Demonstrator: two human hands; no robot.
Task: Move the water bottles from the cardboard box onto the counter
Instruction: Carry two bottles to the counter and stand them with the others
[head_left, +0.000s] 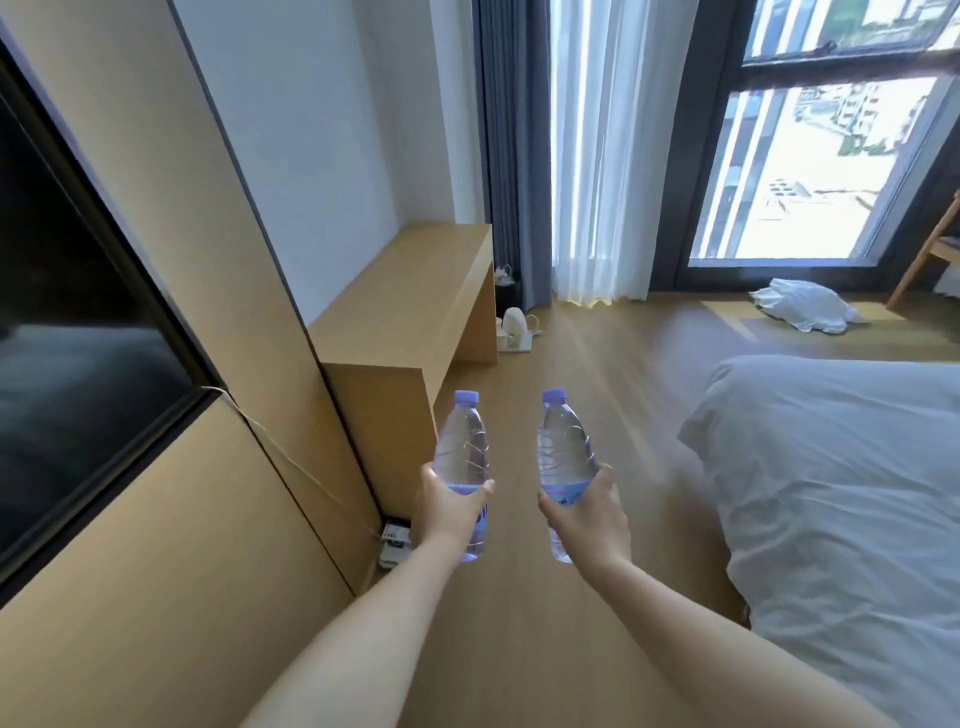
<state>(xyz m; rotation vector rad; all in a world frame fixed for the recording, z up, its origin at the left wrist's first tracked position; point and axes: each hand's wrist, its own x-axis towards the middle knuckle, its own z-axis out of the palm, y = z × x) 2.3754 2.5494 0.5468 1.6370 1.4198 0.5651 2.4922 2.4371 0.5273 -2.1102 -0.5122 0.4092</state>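
My left hand (448, 512) grips a clear water bottle (462, 447) with a purple cap around its labelled middle, held upright above the wooden floor. My right hand (587, 512) grips a second clear bottle (563, 447) of the same kind, tilted slightly left at the top. Both bottles are held out in front of me, side by side and apart. The wooden counter (410, 291) stands ahead on the left against the wall, its top bare. No cardboard box is in view.
A dark TV screen (78, 322) hangs on the wooden wall panel at left. A bed with white bedding (841, 467) fills the right. A kettle (514, 327) sits on the floor beside the counter's far end. White cloth (802, 306) lies near the window.
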